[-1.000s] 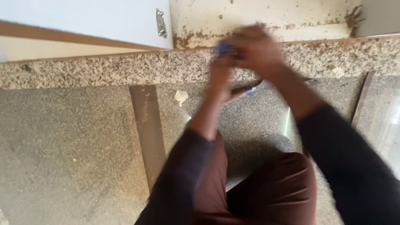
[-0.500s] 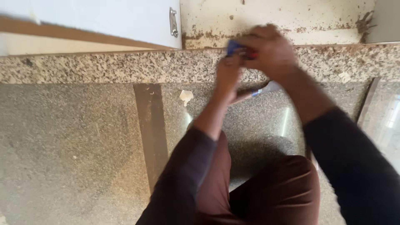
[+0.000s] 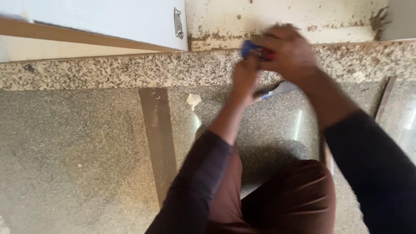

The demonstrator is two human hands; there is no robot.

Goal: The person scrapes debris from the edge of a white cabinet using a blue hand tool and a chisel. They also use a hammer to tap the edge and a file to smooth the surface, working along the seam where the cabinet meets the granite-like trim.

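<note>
Both hands shifted slightly right along skirting (image 3: pixel 108 69) since half second ago. Right hand (image 3: pixel 288 54) curled closed round blue-red tool (image 3: pixel 255 50) at stained wall (image 3: pixel 281 17). Left hand (image 3: pixel 245 80) just below, touching it; grip blurred, cannot tell. Scraper (image 3: pixel 277 90) underneath.

View: a single head-worn camera, with no second view to share any part of the scene.
Position: it sat above the person's bent knees (image 3: pixel 277 199), over both forearms.
Direction: it faced steeply down and forward, onto the speckled granite floor (image 3: pixel 78 151) and the granite skirting (image 3: pixel 108 69) at the foot of the stained wall (image 3: pixel 277 17).
Distance: close, the sleeves filling the lower frame, and the left hand (image 3: pixel 245 80) and right hand (image 3: pixel 288 52) blurred near the top.
</note>
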